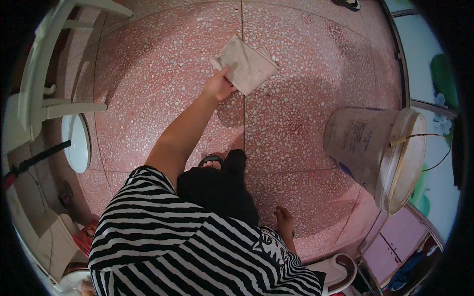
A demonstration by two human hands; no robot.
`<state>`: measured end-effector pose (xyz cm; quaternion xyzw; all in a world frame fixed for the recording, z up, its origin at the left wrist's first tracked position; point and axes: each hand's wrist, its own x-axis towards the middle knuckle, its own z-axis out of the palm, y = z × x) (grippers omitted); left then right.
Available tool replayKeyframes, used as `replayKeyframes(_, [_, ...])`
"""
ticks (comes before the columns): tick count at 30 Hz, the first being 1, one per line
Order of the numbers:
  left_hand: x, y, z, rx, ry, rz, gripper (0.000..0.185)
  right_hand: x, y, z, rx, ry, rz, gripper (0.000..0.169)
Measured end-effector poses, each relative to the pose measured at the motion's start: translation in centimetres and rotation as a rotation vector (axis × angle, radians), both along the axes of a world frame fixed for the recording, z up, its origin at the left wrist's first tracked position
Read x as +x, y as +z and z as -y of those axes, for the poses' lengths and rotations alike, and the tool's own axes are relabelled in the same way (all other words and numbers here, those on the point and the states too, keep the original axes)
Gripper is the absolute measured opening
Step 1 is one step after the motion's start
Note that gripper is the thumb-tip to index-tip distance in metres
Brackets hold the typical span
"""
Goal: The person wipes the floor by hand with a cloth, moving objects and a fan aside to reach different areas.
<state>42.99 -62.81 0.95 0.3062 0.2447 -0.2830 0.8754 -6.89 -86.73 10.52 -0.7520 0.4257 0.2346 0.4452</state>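
My left hand (220, 85) grips the near-left edge of a folded, pale beige cloth (251, 66) on the speckled terrazzo floor (166, 74). The thumb lies on top of the cloth, while the other fingers are partly hidden beneath its edge. The cloth is folded in layers, with a corner sticking out at its far side. My right hand (284, 219) hangs low by my right side, away from the cloth. Its fingers look curled; nothing shows in it, but its palm is hidden.
A large plastic bucket (359, 144) with a wire handle stands at right, near pink cabinet doors (401, 236). Pale wooden chair legs (74, 109) and a white round basin (76, 142) are at left. A shoe (350, 4) shows at the top edge.
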Motion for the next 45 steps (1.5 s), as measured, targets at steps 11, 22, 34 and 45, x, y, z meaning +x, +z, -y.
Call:
replayKeyframes(11, [-0.3,0.6,3.8,-0.178,-0.278,0.088,0.044,1.4,2.3,-1.0,-0.052,0.017,-0.022,0.03])
replayKeyframes(22, [-0.1,-1.9,1.2,0.627,-0.252,0.111,0.043,-0.2,-0.8,-0.5,-0.089,0.143,-0.078,0.035])
replayKeyframes(34, [-1.6,2.3,4.7,1.492,-1.131,1.45,0.069,3.8,1.8,-1.5,-0.046,0.077,-0.024,0.032])
replayKeyframes(45, [10.6,-2.1,-3.8,2.275,-0.56,0.241,0.064,-3.1,-0.5,-1.0,0.04,-0.167,-0.162,0.028])
